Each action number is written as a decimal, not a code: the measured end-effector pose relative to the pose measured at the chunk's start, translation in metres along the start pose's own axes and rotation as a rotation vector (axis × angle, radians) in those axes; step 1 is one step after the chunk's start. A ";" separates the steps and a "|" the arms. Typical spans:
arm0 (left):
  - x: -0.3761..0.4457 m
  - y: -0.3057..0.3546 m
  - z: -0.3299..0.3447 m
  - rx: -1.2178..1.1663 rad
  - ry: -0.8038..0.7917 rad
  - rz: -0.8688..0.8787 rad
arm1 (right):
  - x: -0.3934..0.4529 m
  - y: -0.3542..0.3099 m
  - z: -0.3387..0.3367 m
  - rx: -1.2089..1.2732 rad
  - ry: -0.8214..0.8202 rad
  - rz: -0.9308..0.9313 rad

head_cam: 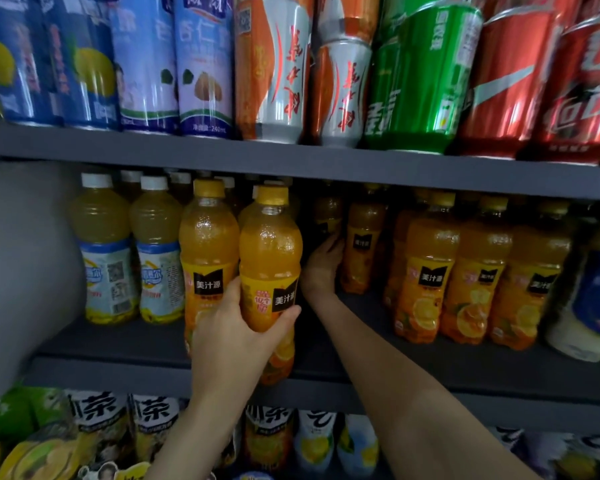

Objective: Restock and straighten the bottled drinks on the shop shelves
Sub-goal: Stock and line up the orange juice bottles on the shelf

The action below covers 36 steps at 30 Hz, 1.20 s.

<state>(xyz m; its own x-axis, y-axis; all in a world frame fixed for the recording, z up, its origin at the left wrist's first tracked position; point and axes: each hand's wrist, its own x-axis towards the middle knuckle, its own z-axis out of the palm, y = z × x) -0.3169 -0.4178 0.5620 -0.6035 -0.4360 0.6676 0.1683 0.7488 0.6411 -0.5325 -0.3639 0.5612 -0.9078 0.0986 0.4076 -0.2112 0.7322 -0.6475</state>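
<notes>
The left hand (236, 336) grips two orange juice bottles at once at the front edge of the middle shelf (430, 368); the front bottle (269, 258) sits in the curl of the hand, the thumb pressed across its label on the right and the palm under its lower half; the second bottle (207, 251) stands touching it on the left, with the fingers wrapped round its far side and mostly hidden; both bottles are upright, yellow caps up, their bases at or just past the shelf lip.

The right hand (321, 265) reaches deep into the dark gap in the middle of the shelf; its fingers are curled against the left side of an orange juice bottle at the back (362, 244), touching it, though whether they close round it cannot be told.

To the right stands a row of orange juice bottles (465, 271); to the left, pale yellow drinks with white caps (129, 251); cans (326, 74) fill the shelf above; tea bottles (153, 424) stand on the shelf below.
</notes>
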 end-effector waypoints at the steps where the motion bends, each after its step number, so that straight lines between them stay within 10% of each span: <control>1: 0.000 0.000 0.000 0.001 -0.003 -0.004 | 0.004 0.002 0.002 -0.018 -0.014 0.009; 32: 0.000 0.007 -0.001 0.020 -0.049 -0.059 | -0.010 0.013 -0.043 0.111 -0.264 0.017; 36: -0.001 0.006 0.000 0.022 -0.054 -0.053 | -0.030 0.018 -0.051 0.187 -0.064 -0.026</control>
<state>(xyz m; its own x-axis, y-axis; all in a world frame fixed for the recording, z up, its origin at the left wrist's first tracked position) -0.3150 -0.4129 0.5653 -0.6526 -0.4479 0.6111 0.1180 0.7367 0.6659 -0.4907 -0.3193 0.5701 -0.9211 0.0333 0.3879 -0.2935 0.5954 -0.7479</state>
